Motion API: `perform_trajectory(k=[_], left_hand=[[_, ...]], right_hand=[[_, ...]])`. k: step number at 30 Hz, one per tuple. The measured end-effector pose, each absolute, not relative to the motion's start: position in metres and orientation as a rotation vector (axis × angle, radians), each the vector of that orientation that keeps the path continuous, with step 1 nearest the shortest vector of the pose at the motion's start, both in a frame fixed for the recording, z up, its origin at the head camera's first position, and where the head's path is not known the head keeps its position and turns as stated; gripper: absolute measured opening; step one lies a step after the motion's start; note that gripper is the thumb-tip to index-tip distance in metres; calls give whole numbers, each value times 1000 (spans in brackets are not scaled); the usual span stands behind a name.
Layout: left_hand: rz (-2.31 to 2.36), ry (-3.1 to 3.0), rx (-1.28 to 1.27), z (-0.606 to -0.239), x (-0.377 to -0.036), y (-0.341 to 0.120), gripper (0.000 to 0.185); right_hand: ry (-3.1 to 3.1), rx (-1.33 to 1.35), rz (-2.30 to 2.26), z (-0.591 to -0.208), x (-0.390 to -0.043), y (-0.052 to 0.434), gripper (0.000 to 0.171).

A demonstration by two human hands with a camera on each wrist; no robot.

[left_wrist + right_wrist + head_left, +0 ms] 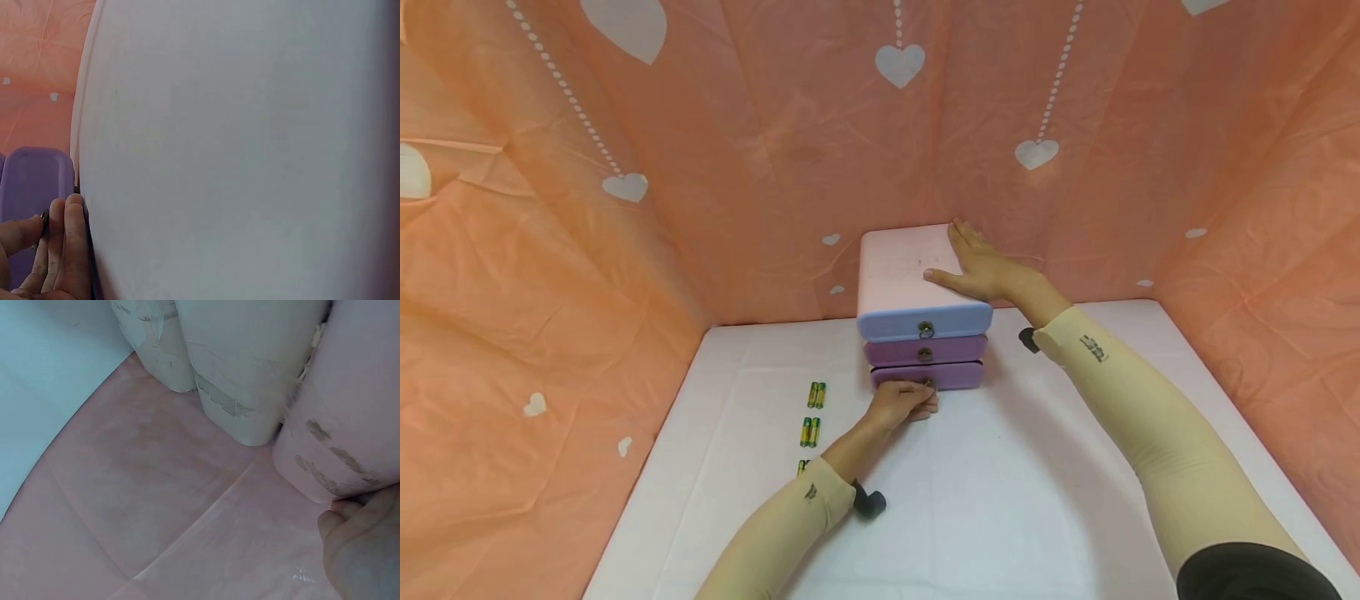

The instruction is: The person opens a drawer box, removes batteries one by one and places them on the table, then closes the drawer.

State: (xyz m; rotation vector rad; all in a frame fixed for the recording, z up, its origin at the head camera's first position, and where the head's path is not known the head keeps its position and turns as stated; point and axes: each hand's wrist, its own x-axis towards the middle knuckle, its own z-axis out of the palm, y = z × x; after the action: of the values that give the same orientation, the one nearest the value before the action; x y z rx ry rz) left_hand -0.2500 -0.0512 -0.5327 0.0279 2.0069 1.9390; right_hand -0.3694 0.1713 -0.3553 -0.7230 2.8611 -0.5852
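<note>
A small three-drawer chest (pixel 922 321) stands at the back of a white desk (pixel 1000 500), close against a draped orange cloth backdrop (pixel 550 250) printed with white hearts. The chest has a pale pink top, a blue top drawer (pixel 925 321), a mauve middle drawer (pixel 925 351) and a purple bottom drawer (pixel 927 376), each front carrying a small metal ring pull.

The person's right hand (pixel 973 267) lies flat on the pink top, fingers straight and pressed down, holding nothing. The left hand (pixel 901 404) is at the bottom drawer, its fingers curled round that drawer's ring pull (pixel 928 384); all three drawer fronts sit nearly flush.

To the left of the chest, pairs of green-and-gold batteries (pixel 816 394) lie in a line on the desk, well apart from both hands.

The head view alone shows the whole chest, both sleeved arms and the batteries. The left wrist view shows instead a wide pale surface filling most of the frame, with the curled fingers (pixel 62 250) pinching a bit of metal against a purple drawer front (pixel 37 181). The right wrist view shows scuffed pale rounded shapes and pink cloth, with only the edge of the hand (pixel 362 550) at the lower right; what the shapes are cannot be told.
</note>
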Motion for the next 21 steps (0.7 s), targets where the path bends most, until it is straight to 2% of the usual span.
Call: perform_trajectory(k=[21], left_hand=[[1919,2016,8,-530,-254,-52,27]], right_hand=[[2853,-715,-593,-357,-373,171,111]])
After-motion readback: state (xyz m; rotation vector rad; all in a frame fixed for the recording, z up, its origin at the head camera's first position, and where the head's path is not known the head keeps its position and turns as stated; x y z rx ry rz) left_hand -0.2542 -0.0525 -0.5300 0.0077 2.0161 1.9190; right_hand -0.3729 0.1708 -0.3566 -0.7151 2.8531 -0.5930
